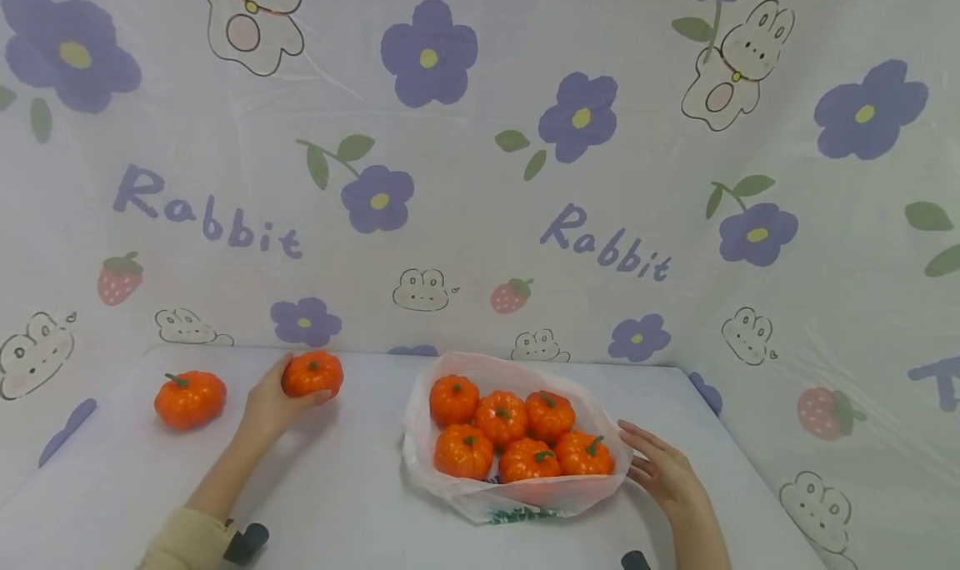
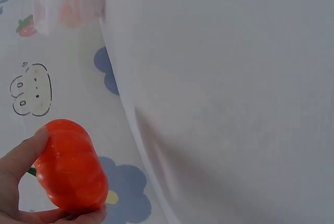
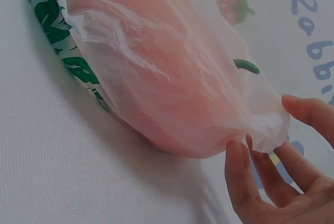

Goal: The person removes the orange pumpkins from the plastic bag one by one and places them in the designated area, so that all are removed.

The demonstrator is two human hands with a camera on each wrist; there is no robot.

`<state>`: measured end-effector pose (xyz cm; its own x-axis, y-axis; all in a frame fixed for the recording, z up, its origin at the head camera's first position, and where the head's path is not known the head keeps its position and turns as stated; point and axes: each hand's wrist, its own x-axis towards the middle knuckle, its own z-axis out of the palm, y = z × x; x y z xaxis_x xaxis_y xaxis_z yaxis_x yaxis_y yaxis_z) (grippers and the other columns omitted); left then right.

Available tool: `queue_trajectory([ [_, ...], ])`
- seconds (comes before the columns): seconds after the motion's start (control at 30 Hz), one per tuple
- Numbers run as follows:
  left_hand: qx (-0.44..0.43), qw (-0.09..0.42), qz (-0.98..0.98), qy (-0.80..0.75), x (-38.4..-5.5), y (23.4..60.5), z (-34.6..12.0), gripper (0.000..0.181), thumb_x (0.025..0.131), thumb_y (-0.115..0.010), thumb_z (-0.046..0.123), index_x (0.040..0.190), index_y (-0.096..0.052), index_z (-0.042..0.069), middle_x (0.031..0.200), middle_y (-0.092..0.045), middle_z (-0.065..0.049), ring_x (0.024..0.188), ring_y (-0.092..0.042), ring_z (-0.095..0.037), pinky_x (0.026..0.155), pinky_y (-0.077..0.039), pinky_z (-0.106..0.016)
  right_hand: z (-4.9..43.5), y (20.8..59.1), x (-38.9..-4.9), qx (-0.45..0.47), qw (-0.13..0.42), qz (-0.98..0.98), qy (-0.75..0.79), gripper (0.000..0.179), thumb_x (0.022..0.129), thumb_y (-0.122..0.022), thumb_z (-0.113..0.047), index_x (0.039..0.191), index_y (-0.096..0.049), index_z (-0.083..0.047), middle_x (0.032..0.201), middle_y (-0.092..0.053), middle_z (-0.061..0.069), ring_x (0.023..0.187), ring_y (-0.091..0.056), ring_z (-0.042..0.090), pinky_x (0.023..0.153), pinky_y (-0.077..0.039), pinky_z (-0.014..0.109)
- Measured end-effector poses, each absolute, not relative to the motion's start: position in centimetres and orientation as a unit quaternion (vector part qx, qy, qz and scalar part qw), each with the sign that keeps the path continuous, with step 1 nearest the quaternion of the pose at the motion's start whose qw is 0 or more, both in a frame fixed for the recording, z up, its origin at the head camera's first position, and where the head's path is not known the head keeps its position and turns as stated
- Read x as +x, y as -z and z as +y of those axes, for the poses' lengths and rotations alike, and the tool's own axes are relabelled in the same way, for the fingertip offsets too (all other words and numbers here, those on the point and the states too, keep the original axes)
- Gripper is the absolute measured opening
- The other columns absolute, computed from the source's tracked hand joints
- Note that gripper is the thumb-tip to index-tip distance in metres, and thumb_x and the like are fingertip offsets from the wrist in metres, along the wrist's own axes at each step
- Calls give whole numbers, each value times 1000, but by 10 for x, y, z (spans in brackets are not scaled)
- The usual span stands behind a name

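My left hand (image 1: 273, 399) grips a small orange pumpkin (image 1: 315, 376) between thumb and fingers, over the back left of the table. The left wrist view shows that pumpkin (image 2: 72, 169) from its side, its green stem turned toward the palm. A second pumpkin (image 1: 191, 400) sits on the table left of this hand. Several pumpkins (image 1: 501, 417) with green stems lie in a translucent white plastic bag (image 1: 450, 492), its mouth spread wide. At the bag's right edge is my right hand (image 1: 670, 476), fingers fairly straight; in the right wrist view its fingertips (image 3: 237, 153) meet the plastic (image 3: 269, 130).
A white cloth covers the table (image 1: 337, 512). Behind and to the right stands a curtain (image 1: 465, 245) printed with rabbits, purple flowers and strawberries. A green leaf print (image 3: 81, 70) marks the bag's underside. Dark wrist devices (image 1: 247, 543) show near the front edge.
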<state>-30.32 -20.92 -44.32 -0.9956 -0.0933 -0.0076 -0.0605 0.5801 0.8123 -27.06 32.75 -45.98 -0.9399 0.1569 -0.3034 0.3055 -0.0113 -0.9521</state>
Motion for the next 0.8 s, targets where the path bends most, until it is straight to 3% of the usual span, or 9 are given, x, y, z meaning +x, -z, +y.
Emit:
queue_trajectory([
  [0.3,56,27,-903,424,-302,442,-228,101,88,-71,34,154,-5,-3,157,-16,-33,143,-20,-52,115,-21,-68,328,459,-270,168,56,703,689,62,90,-69,-38,143,-51,-13,158,-33,12,110,-56,18,109,-46,38],
  [0.53,64,32,-905,419,-301,442,-236,98,88,-71,29,153,-6,-6,156,-17,-35,142,-19,-54,115,-21,-67,327,458,-269,167,55,701,691,62,89,-70,-39,142,-51,-13,158,-32,13,111,-55,18,116,-40,44],
  [0.8,72,48,-912,401,-299,444,-246,94,89,-69,21,151,-6,-11,153,-18,-38,141,-20,-56,115,-21,-68,328,458,-269,166,57,704,688,60,90,-69,-38,141,-53,-14,154,-39,9,108,-57,16,113,-42,42],
])
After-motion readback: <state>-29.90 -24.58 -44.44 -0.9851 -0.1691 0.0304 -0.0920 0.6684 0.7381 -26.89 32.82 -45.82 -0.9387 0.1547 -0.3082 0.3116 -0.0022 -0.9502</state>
